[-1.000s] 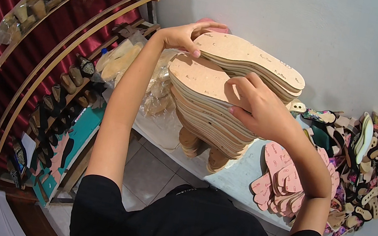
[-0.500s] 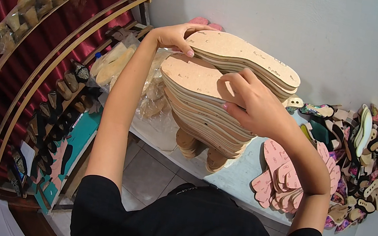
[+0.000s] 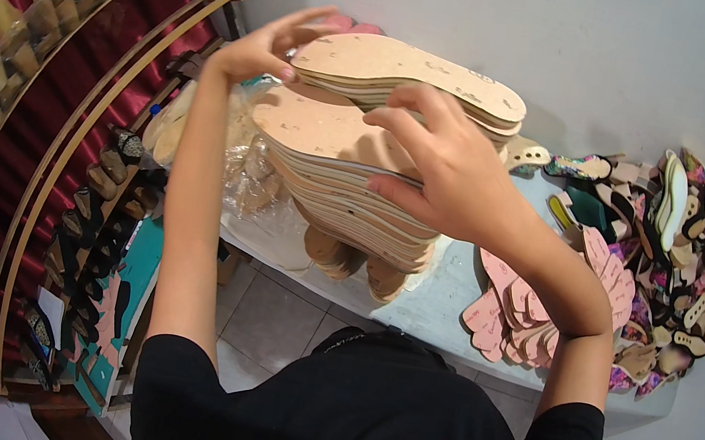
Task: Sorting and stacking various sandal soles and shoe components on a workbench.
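Two tall stacks of beige shoe insoles stand side by side on the table. My left hand (image 3: 262,48) is at the left end of the far insole stack (image 3: 412,68), open, its fingers spread and raised with the thumb by the stack's edge. My right hand (image 3: 461,168) is over the right part of the near insole stack (image 3: 331,127), open, its fingers bent and the thumb apart from them, beside the layered edge. I see nothing held in it. Whether its fingertips touch the top insole I cannot tell. Small handwritten marks show on the top insoles.
Pink sole-shaped pieces (image 3: 511,309) lie on the pale table (image 3: 444,316) at right, near a heap of patterned sandal parts (image 3: 696,252). Clear plastic bags (image 3: 254,160) sit left of the stacks. A curved shelf with wrapped shoe lasts (image 3: 60,8) and racks of shoes fill the left side.
My left hand has loosened from the far stack's end, its fingers now lifted and spread. My right hand's fingers have opened a little over the near stack. The view has shifted slightly.
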Motion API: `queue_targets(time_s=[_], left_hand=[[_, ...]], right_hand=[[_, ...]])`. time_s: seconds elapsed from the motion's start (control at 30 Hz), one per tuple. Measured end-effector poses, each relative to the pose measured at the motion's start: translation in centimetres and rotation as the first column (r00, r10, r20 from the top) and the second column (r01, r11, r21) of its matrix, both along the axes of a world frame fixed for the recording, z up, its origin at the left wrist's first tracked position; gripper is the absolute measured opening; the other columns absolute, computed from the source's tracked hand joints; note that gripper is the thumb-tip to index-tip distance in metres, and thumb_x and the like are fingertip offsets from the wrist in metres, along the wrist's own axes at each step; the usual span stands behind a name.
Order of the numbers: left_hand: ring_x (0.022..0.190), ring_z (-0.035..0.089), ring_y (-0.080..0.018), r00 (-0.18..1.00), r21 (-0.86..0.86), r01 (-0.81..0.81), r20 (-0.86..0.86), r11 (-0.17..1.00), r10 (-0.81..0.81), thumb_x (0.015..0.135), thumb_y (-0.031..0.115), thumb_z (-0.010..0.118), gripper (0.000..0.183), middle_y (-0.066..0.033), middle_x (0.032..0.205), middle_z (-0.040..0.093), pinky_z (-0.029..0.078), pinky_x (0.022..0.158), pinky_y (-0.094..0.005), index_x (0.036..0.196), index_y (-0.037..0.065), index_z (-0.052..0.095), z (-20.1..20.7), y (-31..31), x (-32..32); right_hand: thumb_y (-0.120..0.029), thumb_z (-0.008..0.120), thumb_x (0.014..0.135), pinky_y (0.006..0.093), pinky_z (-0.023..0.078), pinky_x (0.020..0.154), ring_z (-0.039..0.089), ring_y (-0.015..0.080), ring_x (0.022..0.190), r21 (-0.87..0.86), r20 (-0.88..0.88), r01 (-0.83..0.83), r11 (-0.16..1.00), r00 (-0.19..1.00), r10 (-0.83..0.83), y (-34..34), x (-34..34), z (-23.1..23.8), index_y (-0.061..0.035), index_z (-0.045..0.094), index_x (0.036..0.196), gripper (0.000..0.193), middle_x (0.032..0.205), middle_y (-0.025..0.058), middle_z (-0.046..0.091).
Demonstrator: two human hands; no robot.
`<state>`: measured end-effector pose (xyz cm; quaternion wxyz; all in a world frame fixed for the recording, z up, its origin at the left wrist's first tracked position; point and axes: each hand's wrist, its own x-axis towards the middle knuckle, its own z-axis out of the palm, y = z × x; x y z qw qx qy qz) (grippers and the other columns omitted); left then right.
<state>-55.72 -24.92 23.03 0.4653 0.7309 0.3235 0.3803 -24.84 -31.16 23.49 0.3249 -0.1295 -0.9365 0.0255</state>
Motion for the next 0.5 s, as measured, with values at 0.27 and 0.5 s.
queue_targets(time_s=[0.27, 0.5], left_hand=[[0.118, 0.04, -0.0264, 0.692, 0.517, -0.702, 0.335, 0.49, 0.639, 0.072, 0.04, 0.06, 0.067, -0.0171, 0.125, 0.044, 0.028, 0.097, -0.0401, 0.123, 0.002, 0.04, 0.2, -11.4, 4.9], [0.068, 0.058, -0.0236, 0.828, 0.255, -0.093, 0.557, 0.962, -0.068, 0.075, 0.025, 0.065, 0.025, -0.0138, 0.075, 0.061, 0.047, 0.063, -0.0316, 0.07, 0.0, 0.061, -8.2, -16.2, 19.5]], right_hand=[[-0.004, 0.06, 0.071, 0.0265, 0.044, 0.063, 0.054, 0.0177, 0.069, 0.123, -0.759, 0.271, 0.955, 0.645, -0.085, 8.4, 11.0, -2.3, -0.0002, 0.057, 0.087, 0.016, 0.083, 0.0104, 0.057], [-0.04, 0.069, 0.068, 0.0427, 0.038, 0.089, 0.045, 0.0412, 0.105, -0.581, 0.112, 0.662, 0.474, 0.641, -0.759, 22.5, 15.6, -27.6, 0.0042, 0.035, 0.122, 0.077, 0.115, 0.0279, 0.042]])
